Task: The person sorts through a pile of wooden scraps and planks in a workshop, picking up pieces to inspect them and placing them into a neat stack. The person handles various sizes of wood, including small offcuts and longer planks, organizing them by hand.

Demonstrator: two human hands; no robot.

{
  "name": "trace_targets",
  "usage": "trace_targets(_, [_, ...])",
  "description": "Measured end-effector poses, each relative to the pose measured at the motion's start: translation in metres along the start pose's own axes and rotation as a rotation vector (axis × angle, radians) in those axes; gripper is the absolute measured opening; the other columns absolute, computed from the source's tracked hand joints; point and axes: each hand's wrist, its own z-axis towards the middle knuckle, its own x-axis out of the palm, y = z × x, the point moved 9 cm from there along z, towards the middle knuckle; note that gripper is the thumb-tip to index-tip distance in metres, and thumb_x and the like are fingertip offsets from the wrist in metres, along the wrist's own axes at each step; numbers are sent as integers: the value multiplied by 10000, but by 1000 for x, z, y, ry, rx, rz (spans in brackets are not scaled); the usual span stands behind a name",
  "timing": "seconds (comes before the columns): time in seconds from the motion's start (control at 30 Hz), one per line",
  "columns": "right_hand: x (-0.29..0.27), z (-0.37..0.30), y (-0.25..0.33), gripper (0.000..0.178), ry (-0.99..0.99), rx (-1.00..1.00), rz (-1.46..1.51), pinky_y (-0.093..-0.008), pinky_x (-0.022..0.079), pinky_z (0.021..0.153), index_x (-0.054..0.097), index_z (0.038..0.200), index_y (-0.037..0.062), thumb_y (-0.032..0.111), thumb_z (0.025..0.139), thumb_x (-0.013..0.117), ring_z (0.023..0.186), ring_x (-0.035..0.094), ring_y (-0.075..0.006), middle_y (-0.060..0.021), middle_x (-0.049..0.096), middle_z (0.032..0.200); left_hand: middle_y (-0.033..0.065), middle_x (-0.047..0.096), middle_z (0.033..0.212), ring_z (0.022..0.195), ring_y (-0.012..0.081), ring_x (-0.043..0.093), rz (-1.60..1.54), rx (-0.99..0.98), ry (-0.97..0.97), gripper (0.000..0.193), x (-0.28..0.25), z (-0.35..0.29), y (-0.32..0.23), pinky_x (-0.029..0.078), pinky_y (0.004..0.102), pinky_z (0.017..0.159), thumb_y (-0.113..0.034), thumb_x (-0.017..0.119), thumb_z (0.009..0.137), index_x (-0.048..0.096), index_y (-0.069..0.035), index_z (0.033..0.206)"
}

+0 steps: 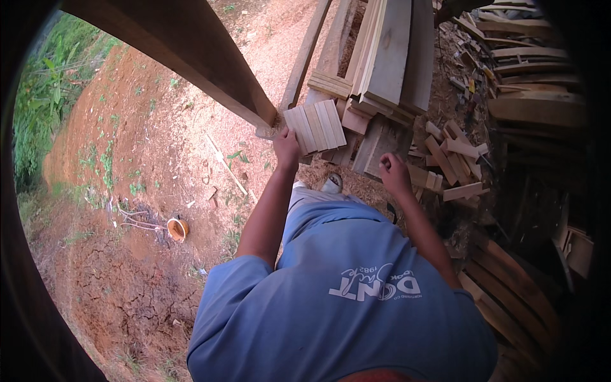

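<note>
A row of short, pale wooden slats (316, 127) lies side by side on the stacked timber in front of me. My left hand (287, 149) is closed at the left edge of this row, its thumb and fingers against the outermost slat. Over the near end of a weathered plank (377, 148) hovers my right hand (396, 174), fingers curled in. What it holds, if anything, is hidden. Just beyond the row, a few more short slats (330, 83) sit by the long boards.
Long planed boards (391, 54) are stacked ahead. A thick wooden post (191, 51) slants across the upper left. Offcuts (455, 159) lie heaped at right, near curved timber pieces (531, 76). An orange bucket (178, 229) stands on the bare earth at left.
</note>
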Motion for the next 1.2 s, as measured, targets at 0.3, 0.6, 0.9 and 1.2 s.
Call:
trace_targets(0.3, [-2, 7, 1, 116, 32, 23, -2, -412, 524, 742, 640, 979, 34, 119, 904, 667, 813, 642, -303, -135, 637, 886, 85, 705, 1025, 902, 144, 629, -168, -101, 131, 314, -6, 8, 14, 492, 299, 797, -99, 560, 996, 646, 40, 1264])
trace_targets(0.6, [28, 60, 27, 201, 92, -4, 193, -386, 550, 791, 709, 1046, 10, 166, 924, 678, 875, 712, -278, -162, 727, 967, 164, 684, 1184, 1023, 205, 666, 63, -56, 59, 434, -22, -4, -18, 543, 340, 854, -106, 659, 942, 590, 45, 1343])
trace_targets(0.9, [76, 100, 58, 314, 4, -57, 264, -367, 573, 790, 727, 1140, 32, 169, 857, 744, 840, 716, -243, -134, 739, 928, 132, 708, 1070, 956, 202, 689, 158, 44, 42, 369, -22, 2, -20, 572, 326, 819, -56, 712, 891, 673, 31, 1248])
trace_targets(1.2, [89, 102, 71, 448, 32, -23, 205, -364, 564, 760, 714, 1168, 66, 167, 750, 840, 777, 681, -224, -81, 686, 812, 129, 705, 1076, 988, 218, 689, 225, 62, 22, 417, -21, -3, -22, 562, 350, 876, -42, 746, 842, 680, 10, 1250])
